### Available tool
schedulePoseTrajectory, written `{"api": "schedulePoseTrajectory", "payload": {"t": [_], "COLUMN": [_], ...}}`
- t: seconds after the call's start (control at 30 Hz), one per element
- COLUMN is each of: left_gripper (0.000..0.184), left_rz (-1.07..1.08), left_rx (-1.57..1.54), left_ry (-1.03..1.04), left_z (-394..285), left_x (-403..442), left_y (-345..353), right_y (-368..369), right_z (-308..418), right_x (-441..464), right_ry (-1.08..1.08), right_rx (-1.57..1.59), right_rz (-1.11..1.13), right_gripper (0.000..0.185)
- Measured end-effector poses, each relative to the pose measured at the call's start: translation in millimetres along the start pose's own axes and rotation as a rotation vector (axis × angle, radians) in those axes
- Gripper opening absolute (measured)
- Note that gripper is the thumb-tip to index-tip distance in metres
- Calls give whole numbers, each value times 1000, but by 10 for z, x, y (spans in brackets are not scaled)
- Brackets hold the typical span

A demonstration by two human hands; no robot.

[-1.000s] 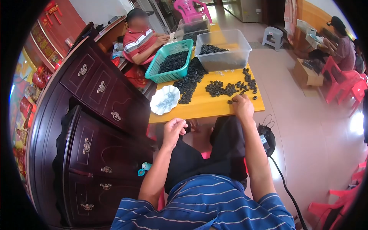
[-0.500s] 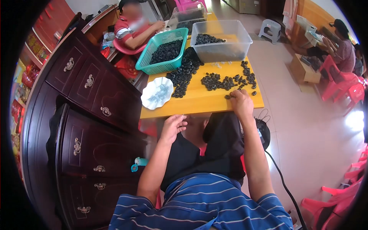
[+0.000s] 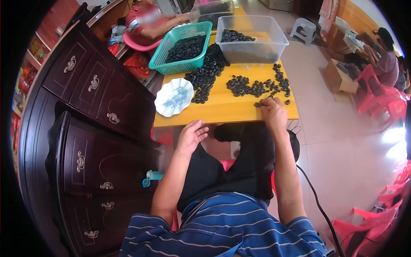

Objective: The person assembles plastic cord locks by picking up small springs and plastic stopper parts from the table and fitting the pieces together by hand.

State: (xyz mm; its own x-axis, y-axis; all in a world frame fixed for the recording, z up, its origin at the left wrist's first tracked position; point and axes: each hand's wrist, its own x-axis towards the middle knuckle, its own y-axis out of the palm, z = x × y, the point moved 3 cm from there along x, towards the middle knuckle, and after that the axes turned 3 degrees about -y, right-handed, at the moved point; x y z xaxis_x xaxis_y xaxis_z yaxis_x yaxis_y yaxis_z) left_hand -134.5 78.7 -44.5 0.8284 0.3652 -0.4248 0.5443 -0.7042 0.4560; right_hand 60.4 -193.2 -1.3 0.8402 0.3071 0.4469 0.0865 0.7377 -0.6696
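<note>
My right hand (image 3: 275,113) rests over the table's near right part, fingertips pinched together on a small black ring (image 3: 263,103); the fingers partly hide it. Another black ring (image 3: 257,104) lies just left of those fingertips. My left hand (image 3: 192,136) is held in front of the table's near edge, palm turned inward. Its thumb and index finger meet on something tiny and pale that I cannot make out, while the other fingers curl loosely. Loose black rings (image 3: 242,85) are scattered beyond my right hand. A white scalloped dish (image 3: 164,107) holds small clear pieces.
On the yellow table (image 3: 222,112) stand a green basket (image 3: 175,67) and a clear plastic bin (image 3: 252,55), both with black rings. A heap of rings (image 3: 205,79) lies beside the basket. A dark cabinet (image 3: 107,141) borders the left. Another person (image 3: 147,21) sits at the far left.
The whole view has shifted slightly. My right hand stays at nearly the same spot on the table, its fingers drawn closer together. The left hand has barely moved.
</note>
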Motion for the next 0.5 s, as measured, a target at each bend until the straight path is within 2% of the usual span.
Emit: {"api": "schedulePoseTrajectory", "payload": {"t": [0.5], "left_gripper": [17], "left_rz": [-29], "left_rx": [-3], "left_ry": [-17], "left_z": [5], "left_x": [93], "left_y": [-7], "right_y": [-45], "right_z": [76], "right_x": [8], "right_ry": [-45], "right_rx": [-24], "right_rz": [-14], "right_gripper": [16]}}
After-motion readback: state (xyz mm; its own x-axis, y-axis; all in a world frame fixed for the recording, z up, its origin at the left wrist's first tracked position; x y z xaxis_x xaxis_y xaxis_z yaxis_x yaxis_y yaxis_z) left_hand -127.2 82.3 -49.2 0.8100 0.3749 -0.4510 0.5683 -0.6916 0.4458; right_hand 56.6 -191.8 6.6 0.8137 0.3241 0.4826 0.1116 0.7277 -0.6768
